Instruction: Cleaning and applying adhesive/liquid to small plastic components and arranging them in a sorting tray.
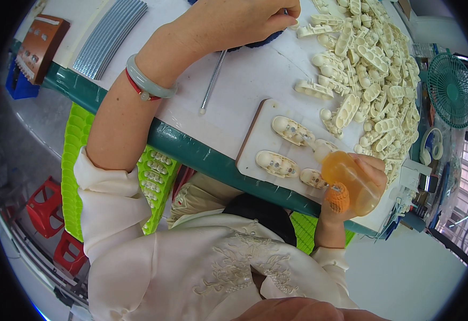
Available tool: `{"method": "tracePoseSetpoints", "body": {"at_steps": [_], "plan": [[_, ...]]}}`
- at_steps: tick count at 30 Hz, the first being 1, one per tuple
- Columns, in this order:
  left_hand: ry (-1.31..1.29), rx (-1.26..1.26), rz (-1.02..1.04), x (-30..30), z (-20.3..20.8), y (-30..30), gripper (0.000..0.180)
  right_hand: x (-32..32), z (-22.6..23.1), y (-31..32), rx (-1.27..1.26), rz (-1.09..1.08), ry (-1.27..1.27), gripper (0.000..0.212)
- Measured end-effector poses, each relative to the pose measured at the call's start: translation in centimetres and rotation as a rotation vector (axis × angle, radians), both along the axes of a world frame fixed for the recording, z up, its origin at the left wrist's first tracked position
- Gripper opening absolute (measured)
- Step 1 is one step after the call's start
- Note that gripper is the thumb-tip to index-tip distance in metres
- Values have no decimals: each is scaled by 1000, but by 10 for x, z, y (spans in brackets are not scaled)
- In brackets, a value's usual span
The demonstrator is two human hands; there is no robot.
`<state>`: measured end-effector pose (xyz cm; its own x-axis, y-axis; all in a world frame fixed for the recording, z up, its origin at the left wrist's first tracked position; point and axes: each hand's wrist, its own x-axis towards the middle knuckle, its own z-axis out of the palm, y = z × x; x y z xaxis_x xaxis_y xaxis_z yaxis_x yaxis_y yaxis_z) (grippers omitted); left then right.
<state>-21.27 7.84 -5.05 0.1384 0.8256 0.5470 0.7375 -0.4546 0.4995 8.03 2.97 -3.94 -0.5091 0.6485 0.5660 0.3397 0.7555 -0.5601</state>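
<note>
My right hand (372, 172) is wrapped round a soft amber squeeze bottle (354, 184); an orange textured finger cover (337, 198) sits on one of its fingers. The bottle tilts over a pale fixture board (249, 155) bearing several cream shell-shaped plastic parts (277, 163) with small metal pieces inside. At the far side my left hand (260, 18) is closed with fingertips pinched, above a dark blue pad (268, 40), close to the loose parts. What the fingertips hold is too small to tell. A thin metal spring rod (211, 83) lies below that wrist.
A large heap of cream plastic parts (375, 69) covers the table's right side. Bundled silver spring rods (109, 37) and a brown box (42, 45) lie at far left. Green trays (158, 179) sit under the table edge. Red stools (45, 206) stand left; a green fan (451, 90) is right.
</note>
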Motion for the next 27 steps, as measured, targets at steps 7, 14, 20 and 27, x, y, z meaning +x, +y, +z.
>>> {"method": "tracePoseSetpoints", "body": {"at_steps": [7,14,20,27], "plan": [[4,-19,7,1,3,-1,13,-6,-4,-4,-39,2,27,30],[-5,-79,19,1,6,-3,13,-7,-1,-6,-100,7,41,31],[-6,-78,49,2,4,1,15,19,-1,-9,45,-41,-38,36],[-34,24,211,5,13,0,11,24,-9,-13,-59,-38,34,47]]}}
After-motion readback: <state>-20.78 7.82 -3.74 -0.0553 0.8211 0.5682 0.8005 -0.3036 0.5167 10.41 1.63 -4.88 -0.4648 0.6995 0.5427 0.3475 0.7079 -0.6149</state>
